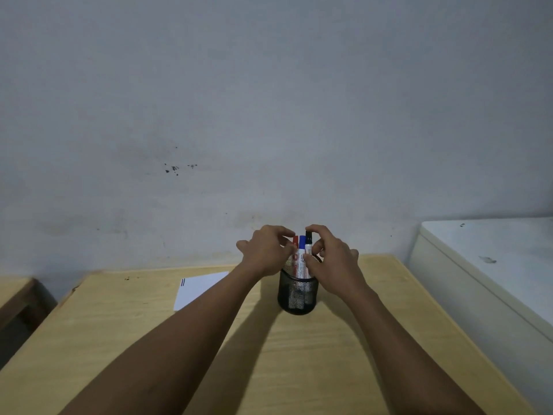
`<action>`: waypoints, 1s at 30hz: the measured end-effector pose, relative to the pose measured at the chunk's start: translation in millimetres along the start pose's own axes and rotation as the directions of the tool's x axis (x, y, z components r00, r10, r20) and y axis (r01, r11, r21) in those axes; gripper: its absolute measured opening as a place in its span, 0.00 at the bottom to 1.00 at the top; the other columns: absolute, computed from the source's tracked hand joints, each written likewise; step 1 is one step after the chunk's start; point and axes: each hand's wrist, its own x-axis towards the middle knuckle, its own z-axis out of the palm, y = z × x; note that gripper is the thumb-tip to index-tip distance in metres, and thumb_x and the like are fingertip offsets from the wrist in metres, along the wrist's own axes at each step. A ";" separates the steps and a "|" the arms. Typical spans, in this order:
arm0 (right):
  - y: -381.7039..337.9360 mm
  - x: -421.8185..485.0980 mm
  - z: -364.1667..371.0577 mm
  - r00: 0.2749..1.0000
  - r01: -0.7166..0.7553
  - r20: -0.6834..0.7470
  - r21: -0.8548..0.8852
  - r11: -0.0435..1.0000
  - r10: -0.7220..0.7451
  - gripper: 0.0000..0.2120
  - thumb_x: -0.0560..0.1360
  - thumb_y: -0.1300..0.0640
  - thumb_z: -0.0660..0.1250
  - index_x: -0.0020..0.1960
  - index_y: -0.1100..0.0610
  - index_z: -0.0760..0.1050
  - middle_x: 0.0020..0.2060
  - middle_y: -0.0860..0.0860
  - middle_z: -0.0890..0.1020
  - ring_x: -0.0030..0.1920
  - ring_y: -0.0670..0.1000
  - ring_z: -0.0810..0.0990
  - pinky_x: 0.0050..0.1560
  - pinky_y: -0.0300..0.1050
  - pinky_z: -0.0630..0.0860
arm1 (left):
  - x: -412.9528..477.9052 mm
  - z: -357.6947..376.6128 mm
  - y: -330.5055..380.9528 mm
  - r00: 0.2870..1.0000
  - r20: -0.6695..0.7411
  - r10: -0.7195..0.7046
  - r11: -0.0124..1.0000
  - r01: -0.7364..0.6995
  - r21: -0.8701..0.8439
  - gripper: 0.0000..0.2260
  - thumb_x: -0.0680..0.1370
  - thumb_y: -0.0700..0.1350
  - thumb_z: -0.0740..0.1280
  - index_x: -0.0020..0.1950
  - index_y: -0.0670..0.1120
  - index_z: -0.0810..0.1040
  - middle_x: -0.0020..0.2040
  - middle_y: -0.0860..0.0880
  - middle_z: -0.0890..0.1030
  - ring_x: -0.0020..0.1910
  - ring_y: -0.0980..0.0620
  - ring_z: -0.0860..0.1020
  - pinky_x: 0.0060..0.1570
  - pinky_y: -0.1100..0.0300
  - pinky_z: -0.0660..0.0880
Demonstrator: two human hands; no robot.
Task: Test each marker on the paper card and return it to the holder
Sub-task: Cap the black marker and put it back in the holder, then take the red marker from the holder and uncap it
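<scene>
Both hands met over the mesh holder near the table's far edge.

The black mesh holder [296,295] stood upright on the wooden table [269,354], three markers in it: red marker [295,247], blue marker [302,250], black marker [308,241]. The left hand [264,253] curled narrow against the red marker; the right hand [335,259] pinched the black marker's cap. The paper card [197,290] lay left of the holder, well apart, striped at its far corner. Bare tabletop stretched nearward; a white cabinet [493,265] bordered the right edge.

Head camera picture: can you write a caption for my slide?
Both hands, left and right, reach three markers in a black mesh holder; a marked paper card lies beside it.
</scene>
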 end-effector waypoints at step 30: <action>-154.8 -41.8 -50.1 0.999 -0.019 0.002 0.946 0.325 0.051 0.04 0.78 0.57 0.72 0.52 0.55 0.82 0.44 0.50 0.85 0.44 0.49 0.83 0.47 0.46 0.77 | -107.8 -169.0 37.6 0.990 -0.089 -0.110 0.713 0.016 -0.701 0.17 0.76 0.56 0.72 0.52 0.43 0.85 0.47 0.48 0.85 0.46 0.50 0.78 0.44 0.58 0.71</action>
